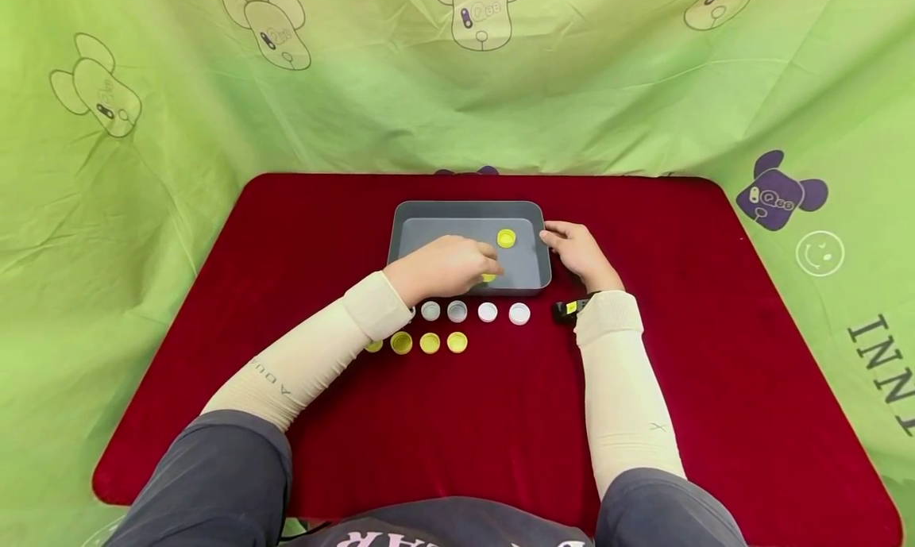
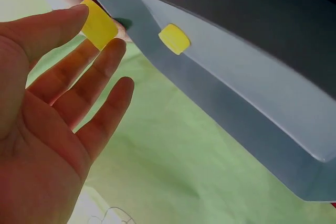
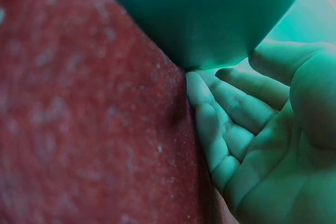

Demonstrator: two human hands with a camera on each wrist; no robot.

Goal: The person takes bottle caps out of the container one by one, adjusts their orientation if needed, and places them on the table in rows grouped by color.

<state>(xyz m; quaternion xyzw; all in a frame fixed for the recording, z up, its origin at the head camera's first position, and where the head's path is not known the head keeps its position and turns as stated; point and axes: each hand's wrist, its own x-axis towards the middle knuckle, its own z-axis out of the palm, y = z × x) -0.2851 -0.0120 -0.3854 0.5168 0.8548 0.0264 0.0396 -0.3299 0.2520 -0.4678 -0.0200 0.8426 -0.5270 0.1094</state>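
My left hand (image 1: 453,263) reaches over a grey rectangular tray (image 1: 422,209) and pinches a yellow bottle cap (image 2: 100,24) between thumb and fingertips. In the left wrist view the cap is held on its edge, close to the tray's wall. A second yellow cap (image 1: 506,238) lies inside, toward the tray's back right. My right hand (image 1: 581,253) holds the tray's right end, thumb at the rim and fingers around the outside. The right wrist view shows its thumb (image 3: 273,64) against the tray wall, with the lower fingers close over the red cloth.
In front of the tray, several white caps (image 1: 488,312) form a row, with a row of yellow caps (image 1: 430,343) nearer me. My left forearm partly covers both rows at the left. Red cloth (image 1: 686,333) covers the table; a green patterned curtain (image 1: 372,94) hangs behind.
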